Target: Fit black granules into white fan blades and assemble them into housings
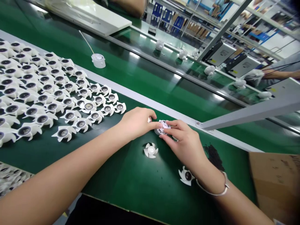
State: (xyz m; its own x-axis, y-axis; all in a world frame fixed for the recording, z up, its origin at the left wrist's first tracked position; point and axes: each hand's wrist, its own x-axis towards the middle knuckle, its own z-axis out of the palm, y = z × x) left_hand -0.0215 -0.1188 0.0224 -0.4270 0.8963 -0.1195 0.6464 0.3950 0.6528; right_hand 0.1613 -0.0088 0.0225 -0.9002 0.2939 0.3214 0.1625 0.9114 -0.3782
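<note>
The person's left hand [137, 122] and right hand [185, 141] meet above the green counter [131, 187], and a small round white plastic part [162, 125] sits between their fingers [172, 128], mostly covered by them. The fingers of both hands are closed in on this part and grip it at its rim, the left fingertips from one side and the right fingers from the other. The part lies directly ahead of the left fingertips and against the right fingers, which cover more of it, so the right hand seems the nearer. It is round, so it shows no long axis, and its tilt cannot be told. The visible portion looks like a thin, ribbed ring with a pale centre.

Just below the fingers lies a white fan impeller [150, 150], hub up. Farther below the right fingers, a second impeller [187, 176] shows a dark centre. Left of the fingers spread rows of similar impellers [81, 124], while a cardboard box [274, 184] stands off to their right.
</note>
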